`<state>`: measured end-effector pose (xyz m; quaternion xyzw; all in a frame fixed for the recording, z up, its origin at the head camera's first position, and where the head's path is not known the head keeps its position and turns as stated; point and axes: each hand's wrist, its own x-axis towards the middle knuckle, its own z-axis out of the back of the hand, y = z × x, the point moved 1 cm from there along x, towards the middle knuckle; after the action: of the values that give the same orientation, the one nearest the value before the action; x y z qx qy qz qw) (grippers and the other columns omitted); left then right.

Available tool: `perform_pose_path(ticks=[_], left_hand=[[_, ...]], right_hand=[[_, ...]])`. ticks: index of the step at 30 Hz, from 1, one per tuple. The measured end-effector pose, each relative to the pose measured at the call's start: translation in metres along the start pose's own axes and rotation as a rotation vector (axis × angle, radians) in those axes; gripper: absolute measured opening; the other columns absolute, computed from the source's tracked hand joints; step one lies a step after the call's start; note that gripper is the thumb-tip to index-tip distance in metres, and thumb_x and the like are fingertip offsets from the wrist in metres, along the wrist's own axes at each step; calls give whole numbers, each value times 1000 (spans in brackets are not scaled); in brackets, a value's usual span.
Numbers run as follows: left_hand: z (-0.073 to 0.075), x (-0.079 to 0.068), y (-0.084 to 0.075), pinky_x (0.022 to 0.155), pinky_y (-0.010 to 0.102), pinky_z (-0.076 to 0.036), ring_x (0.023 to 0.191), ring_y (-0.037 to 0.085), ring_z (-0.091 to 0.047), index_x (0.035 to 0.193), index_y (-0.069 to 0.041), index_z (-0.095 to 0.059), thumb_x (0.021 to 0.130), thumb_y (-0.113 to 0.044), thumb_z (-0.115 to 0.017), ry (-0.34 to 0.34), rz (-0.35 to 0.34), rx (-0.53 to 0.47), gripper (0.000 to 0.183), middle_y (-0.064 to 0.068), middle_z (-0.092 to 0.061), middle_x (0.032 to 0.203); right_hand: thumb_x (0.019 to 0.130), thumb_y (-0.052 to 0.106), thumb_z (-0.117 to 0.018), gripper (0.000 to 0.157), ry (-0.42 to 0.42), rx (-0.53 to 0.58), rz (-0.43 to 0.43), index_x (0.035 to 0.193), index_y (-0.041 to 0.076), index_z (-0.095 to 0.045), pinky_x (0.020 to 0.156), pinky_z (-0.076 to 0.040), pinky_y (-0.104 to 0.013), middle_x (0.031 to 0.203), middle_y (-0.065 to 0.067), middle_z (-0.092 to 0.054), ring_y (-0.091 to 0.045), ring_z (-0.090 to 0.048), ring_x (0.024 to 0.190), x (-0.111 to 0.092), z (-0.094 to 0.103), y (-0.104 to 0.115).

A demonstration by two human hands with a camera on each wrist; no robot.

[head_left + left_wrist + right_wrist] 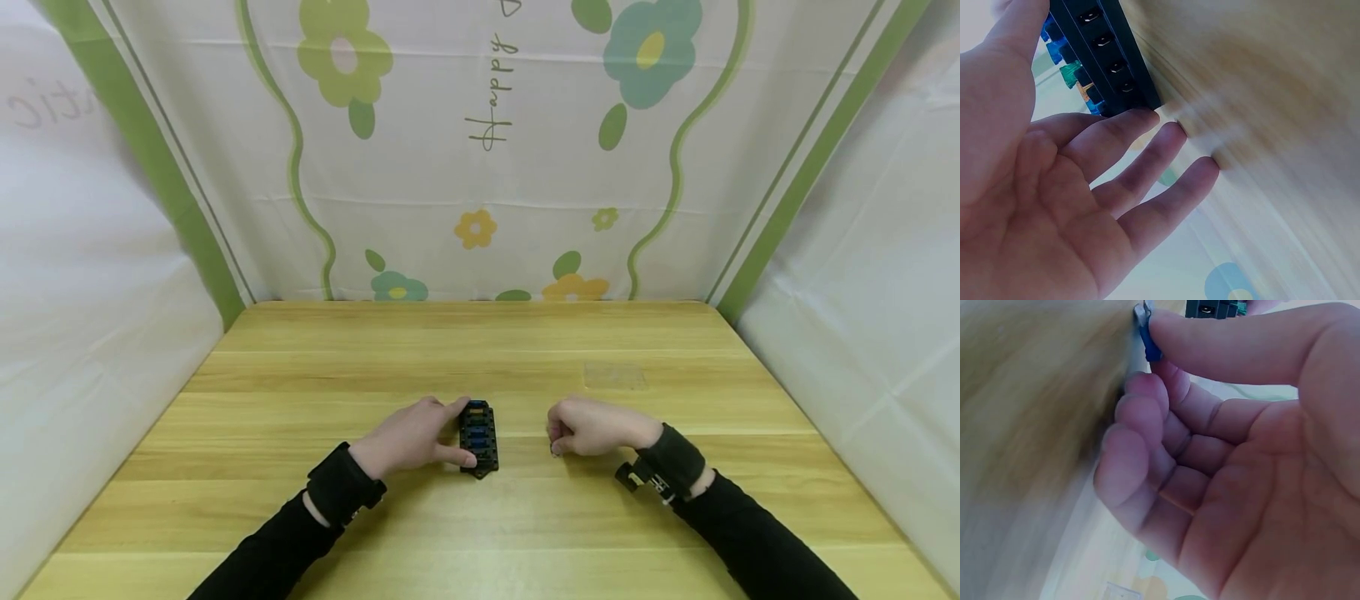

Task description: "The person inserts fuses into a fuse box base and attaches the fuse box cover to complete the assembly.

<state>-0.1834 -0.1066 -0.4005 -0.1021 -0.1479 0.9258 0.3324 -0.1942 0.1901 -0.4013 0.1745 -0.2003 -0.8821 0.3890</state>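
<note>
A black fuse block [480, 440] with a row of coloured blade fuses lies lengthwise on the wooden table. My left hand [408, 435] holds it at the left side, thumb at the near end and index finger at the far end. In the left wrist view, slots show along the side of the fuse block [1110, 50], and the other fingers reach past it, apart from one another. To the right of the block, my right hand [600, 425] pinches a blue blade fuse [1150, 347] between thumb and index finger, metal prongs pointing away from the palm. Its remaining fingers curl inward.
A clear flat plastic piece [615, 376] lies on the table [337, 350] beyond the right hand. White fabric walls with printed flowers enclose the table at the back and both sides. Each wrist wears a black strap, with a small camera [626, 477] on the right one.
</note>
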Motion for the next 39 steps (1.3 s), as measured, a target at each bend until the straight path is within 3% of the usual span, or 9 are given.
perform_pose_path(ticks=[10,16,26,39], left_hand=[[0,1,1,88,37,-43,116,27,-50,150,-10,-32,80,-70,-55,-4,-8,-4,95,13,-54,127],[1,0,0,88,37,-43,116,27,-50,149,-10,-32,80,-69,-56,-7,-11,5,94,13,-54,127],[2,0,-1,89,38,-43,117,28,-50,149,-10,-33,80,-68,-57,-6,-3,17,94,14,-54,128],[1,0,-1,89,37,-44,117,27,-50,149,-10,-33,80,-69,-56,-9,-8,20,94,14,-54,128]], right_hand=[[91,13,-64,13,21,19,-15,80,15,-59,55,-34,-21,71,6,-53,-5,-39,58,-1,1,0],[90,14,-65,12,29,52,-27,80,17,-60,54,-39,-21,71,7,-54,-5,-45,58,-1,2,0],[89,12,-61,13,-44,74,59,79,19,-60,55,-40,-20,72,9,-56,-3,-45,59,1,7,2],[90,14,-62,12,-61,59,80,81,21,-59,59,-43,-23,76,9,-57,-4,-48,64,2,7,6]])
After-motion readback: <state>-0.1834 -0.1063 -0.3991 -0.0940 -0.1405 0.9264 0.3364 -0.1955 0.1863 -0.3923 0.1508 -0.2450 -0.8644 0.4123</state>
